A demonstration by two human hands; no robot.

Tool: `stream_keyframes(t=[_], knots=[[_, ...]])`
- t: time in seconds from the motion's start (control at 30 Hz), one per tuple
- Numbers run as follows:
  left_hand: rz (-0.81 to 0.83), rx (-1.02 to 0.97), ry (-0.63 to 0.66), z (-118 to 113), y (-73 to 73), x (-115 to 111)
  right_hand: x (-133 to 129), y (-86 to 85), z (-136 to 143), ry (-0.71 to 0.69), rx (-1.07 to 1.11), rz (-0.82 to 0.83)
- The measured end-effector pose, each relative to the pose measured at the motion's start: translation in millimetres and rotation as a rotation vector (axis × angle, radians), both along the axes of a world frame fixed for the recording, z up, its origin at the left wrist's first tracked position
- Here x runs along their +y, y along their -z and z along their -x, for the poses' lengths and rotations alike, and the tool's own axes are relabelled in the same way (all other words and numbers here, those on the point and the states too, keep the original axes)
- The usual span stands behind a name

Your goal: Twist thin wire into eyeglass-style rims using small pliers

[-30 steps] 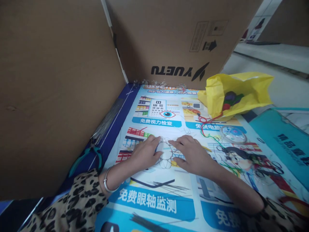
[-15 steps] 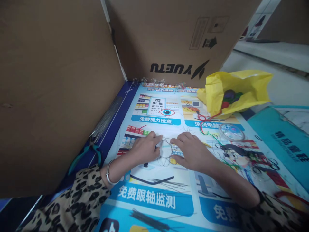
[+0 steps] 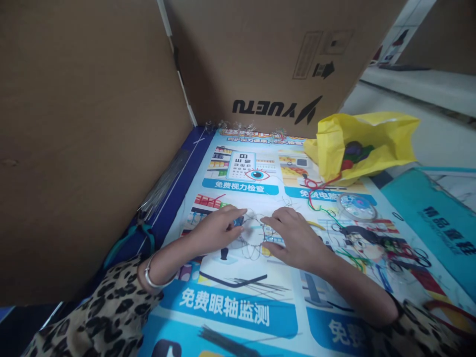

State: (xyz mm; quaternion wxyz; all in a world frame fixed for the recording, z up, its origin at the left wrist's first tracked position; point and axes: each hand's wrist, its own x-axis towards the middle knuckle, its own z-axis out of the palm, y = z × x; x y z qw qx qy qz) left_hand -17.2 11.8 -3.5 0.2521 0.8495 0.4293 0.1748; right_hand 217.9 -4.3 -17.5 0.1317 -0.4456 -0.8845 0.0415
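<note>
A thin wire form bent into flower-like loops (image 3: 253, 252) lies on the printed sheet (image 3: 238, 275) between my hands. To its left, my left hand (image 3: 219, 228) has thumb and index finger apart, with the tips close to the loops; whether they touch cannot be made out. On the opposite side, my right hand (image 3: 293, 235) rests with thumb and index finger spread at the wire's edge. Its other fingers are curled and partly hidden. Loose straight wires (image 3: 256, 286) lie just below the form, and a denser bundle of wires (image 3: 226, 342) is at the bottom edge.
Cardboard panels (image 3: 253, 59) stand at the back and left. Pliers with teal handles (image 3: 128, 238) and long wires (image 3: 163, 183) lie left. A yellow bag (image 3: 330, 148) holding coloured balls, a round clear container (image 3: 357, 206), coloured cords (image 3: 401, 248) and a teal box (image 3: 431, 213) are right.
My left thumb and index finger have moved slightly left and back from the wire loops, opening apart. My right hand stays nearly in place.
</note>
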Motion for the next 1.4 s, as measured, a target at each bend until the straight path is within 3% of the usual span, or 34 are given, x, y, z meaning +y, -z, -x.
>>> stream_keyframes(t=[0.23, 0.37, 0.47, 0.83, 1.2, 1.4], knots=[[-0.107, -0.114, 0.014, 10, -6.6, 10, 3, -1.9, 2, -0.074, 0.078, -0.048], [-0.027, 0.027, 0.156, 10, -0.8, 11, 5, 3.8, 4, -0.144, 0.006, -0.012], [0.013, 0.194, 0.186, 9, 3.4, 8, 4, 5.9, 7, -0.168, -0.055, 0.019], [-0.153, 0.419, 0.177, 3, 15.5, -6, -5, -0.7, 15, -0.062, -0.119, 0.018], [-0.214, 0.430, 0.145, 4, 18.1, -6, -7, 3.2, 17, -0.054, -0.075, -0.005], [-0.238, 0.430, 0.189, 5, 18.7, -7, -9, 2.3, 5, -0.093, 0.062, -0.058]])
